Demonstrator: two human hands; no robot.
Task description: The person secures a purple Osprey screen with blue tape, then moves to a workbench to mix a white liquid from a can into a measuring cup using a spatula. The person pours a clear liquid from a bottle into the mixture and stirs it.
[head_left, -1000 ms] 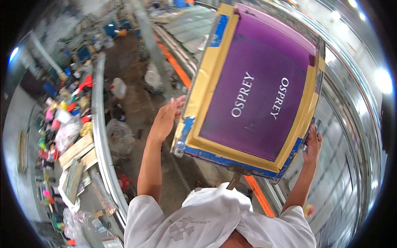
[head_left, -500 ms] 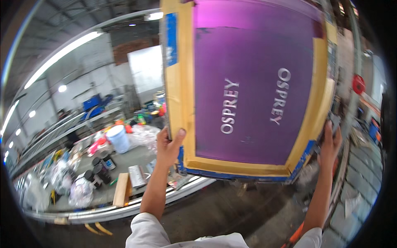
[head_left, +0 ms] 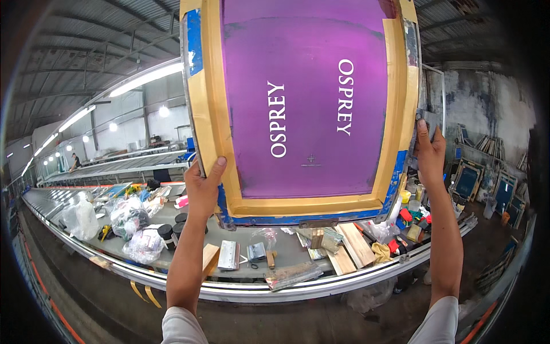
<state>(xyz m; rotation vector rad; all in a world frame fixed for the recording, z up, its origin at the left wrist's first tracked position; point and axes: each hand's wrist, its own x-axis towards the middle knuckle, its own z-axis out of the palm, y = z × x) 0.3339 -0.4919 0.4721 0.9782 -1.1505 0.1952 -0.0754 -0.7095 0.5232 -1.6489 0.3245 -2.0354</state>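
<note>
I hold up a printing screen (head_left: 301,46) with purple mesh, white lettering, and a frame edged in tan and blue tape. My left hand (head_left: 203,183) is closed on its lower left side, thumb over the tape. My right hand (head_left: 431,149) is closed on a grey metal bracket (head_left: 427,121) at its right side. The screen stands nearly upright in front of me and hides much of what lies behind it.
A long bench (head_left: 240,289) crosses below with plastic bags (head_left: 80,221), boards (head_left: 355,243), black jars and small coloured items. Framed screens (head_left: 465,180) lean at the right wall (head_left: 510,109). Long rails (head_left: 126,163) run at the back left, where a person (head_left: 74,163) stands.
The view has swung round to face the cluttered bench. The screen is raised higher and more upright. My left hand, open beside the frame a second ago, now grips it.
</note>
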